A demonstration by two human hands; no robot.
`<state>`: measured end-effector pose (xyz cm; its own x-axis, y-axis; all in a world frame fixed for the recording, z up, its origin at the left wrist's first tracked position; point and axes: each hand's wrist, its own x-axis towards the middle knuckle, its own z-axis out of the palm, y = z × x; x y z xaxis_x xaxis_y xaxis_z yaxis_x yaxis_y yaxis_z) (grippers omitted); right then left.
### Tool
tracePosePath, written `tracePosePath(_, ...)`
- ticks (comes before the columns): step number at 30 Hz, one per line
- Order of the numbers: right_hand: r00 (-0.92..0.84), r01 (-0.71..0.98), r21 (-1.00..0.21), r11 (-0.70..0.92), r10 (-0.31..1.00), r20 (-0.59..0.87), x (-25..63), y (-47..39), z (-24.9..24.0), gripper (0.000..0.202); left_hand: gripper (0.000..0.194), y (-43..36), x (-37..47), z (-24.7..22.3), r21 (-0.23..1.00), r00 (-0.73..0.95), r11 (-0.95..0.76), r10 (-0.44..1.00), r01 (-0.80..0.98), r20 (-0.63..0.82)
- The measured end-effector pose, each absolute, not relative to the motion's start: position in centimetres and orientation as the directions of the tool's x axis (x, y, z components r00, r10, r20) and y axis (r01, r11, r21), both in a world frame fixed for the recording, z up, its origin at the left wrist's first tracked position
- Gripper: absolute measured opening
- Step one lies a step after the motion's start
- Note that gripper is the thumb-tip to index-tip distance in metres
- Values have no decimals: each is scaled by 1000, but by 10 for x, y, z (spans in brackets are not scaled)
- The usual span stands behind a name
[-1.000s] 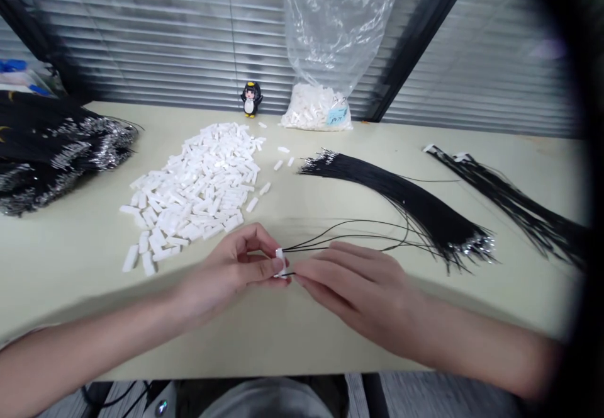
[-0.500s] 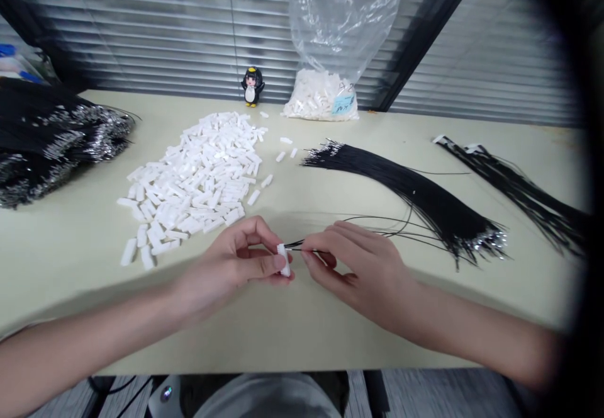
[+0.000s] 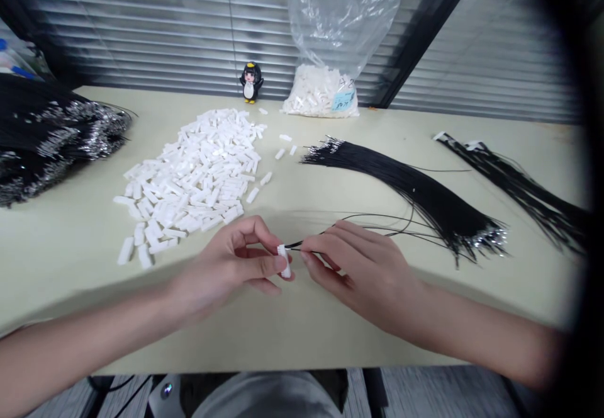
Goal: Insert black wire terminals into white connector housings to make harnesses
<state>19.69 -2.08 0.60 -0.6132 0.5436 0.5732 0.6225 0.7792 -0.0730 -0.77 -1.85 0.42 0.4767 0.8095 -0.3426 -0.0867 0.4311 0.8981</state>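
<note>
You have the white connector (image 3: pixel 285 263) held between the fingers of your left hand (image 3: pixel 229 264), above the surface (image 3: pixel 245 336). Your right hand (image 3: pixel 361 270) pinches thin black wires (image 3: pixel 294 244) leading to it; beyond lies the white connector pile (image 3: pixel 198 172).

the one view comes from a camera on the wearer's head, facing forward and down across the desk (image 3: pixel 283 336). it sits above and behind the left hand (image 3: pixel 250 257) and right hand (image 3: pixel 361 267), near enough that both appear large, just below mid-view. the forearms (image 3: pixel 117 323) enter from the lower left and lower right. the desk's front edge and the floor (image 3: pixel 429 396) show at the bottom; blinds (image 3: pixel 155 28) span the top, where the border cuts the bag (image 3: pixel 346 15). a blurred dark rim (image 3: pixel 589 292) covers the right side.
</note>
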Motion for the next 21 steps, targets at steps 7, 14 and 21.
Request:
tracePosePath(7, -689, 587, 33, 809, 477, 546, 197, -23, -5, 10, 25, -19, -9, -3, 913, 452, 407, 820, -30, -351)
tracePosePath(14, -593, 586, -369, 721, 693, 410, 194, -6, 3, 16, 25, -17, -6, 1, 909, 413, 416, 831, -18, -372)
tracePosePath(21, -443, 756, -304, 580, 795, 414, 217, 95, -7, 25, 24, -18, -5, 3, 915, 425, 402, 836, -40, -348)
